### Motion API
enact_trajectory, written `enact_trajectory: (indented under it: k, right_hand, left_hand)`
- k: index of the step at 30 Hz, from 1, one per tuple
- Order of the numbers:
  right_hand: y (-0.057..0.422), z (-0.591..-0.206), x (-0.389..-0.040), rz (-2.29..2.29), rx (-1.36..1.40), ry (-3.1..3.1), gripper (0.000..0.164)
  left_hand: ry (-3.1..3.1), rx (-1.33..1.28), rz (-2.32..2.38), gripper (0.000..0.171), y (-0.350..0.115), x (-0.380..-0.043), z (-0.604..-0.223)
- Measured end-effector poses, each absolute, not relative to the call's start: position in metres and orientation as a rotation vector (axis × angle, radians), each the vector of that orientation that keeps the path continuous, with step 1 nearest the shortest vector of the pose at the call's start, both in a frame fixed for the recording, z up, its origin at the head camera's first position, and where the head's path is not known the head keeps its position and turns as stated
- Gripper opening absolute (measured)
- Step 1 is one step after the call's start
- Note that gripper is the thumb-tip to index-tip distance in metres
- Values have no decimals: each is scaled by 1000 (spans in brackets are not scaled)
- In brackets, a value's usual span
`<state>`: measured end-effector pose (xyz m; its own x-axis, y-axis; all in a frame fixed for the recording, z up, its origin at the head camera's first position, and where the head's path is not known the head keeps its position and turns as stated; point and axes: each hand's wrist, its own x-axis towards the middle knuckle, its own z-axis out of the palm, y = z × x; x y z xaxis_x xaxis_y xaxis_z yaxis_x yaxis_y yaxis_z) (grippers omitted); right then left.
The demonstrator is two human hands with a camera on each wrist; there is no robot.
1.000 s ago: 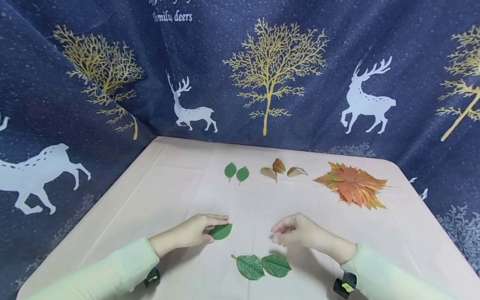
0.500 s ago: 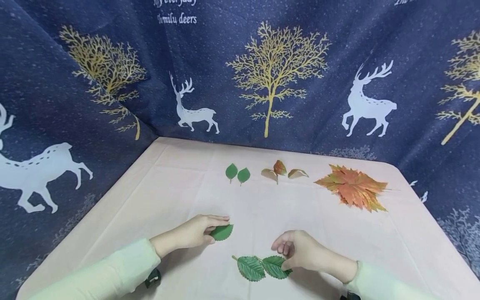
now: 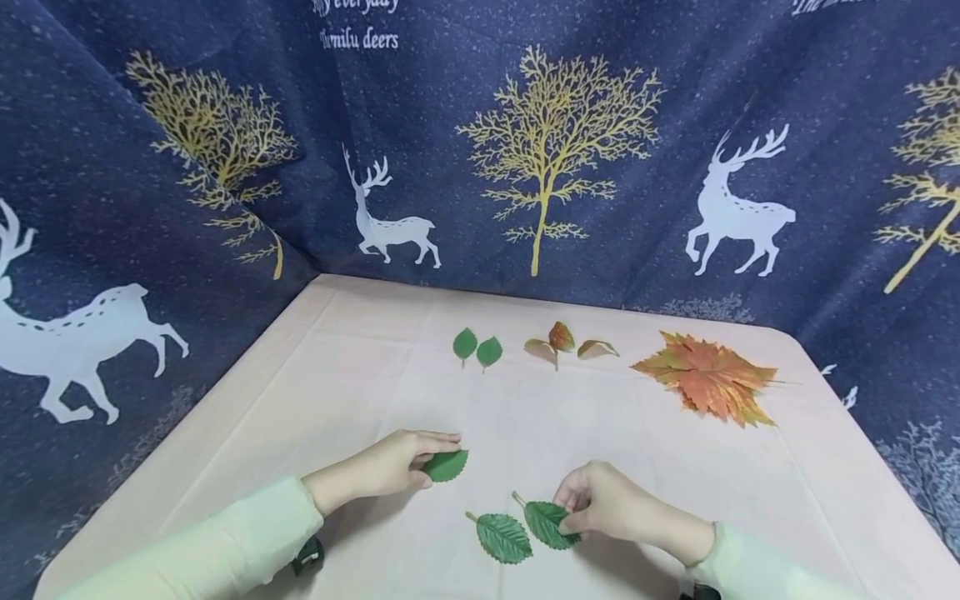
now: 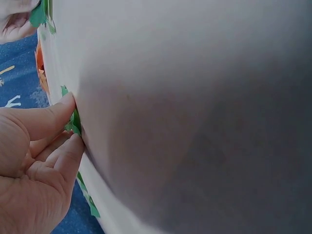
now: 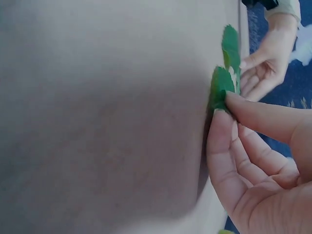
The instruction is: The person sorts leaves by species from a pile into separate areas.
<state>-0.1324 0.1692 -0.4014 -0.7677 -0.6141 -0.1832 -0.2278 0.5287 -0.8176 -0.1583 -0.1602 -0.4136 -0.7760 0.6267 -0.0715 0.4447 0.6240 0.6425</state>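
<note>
In the head view my left hand [image 3: 390,463] lies low over the table at centre left, thumb and fingers around a green leaf [image 3: 447,467] with a toothed edge. The left wrist view shows that leaf [image 4: 76,122] between thumb and fingertips. My right hand [image 3: 609,504] pinches the outer end of another green leaf [image 3: 545,522], whose short stem points up and left. Seen from the right wrist, thumb and index finger grip this leaf [image 5: 222,87] close over the tabletop. Just left of it, a third green leaf [image 3: 504,538] lies flat near the front.
Two small green leaves [image 3: 465,343] lie at the back middle of the pale table [image 3: 337,367]. Beside them are reddish-brown leaves [image 3: 561,336], then a stack of orange maple leaves [image 3: 708,371] at the right. A dark blue printed cloth [image 3: 465,125] hangs behind the table.
My right hand has come down toward the front and taken hold of the right-hand leaf. That leaf has shifted, its stem now apart from the leaf beside it. The left hand stays put.
</note>
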Motion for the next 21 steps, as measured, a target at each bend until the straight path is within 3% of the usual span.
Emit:
enact_trajectory:
  k: [21]
  right_hand:
    - [166,-387,-170,-1440,-469,2191,19]
  left_hand:
    - [2559,888,896,57,-162,-157,-409]
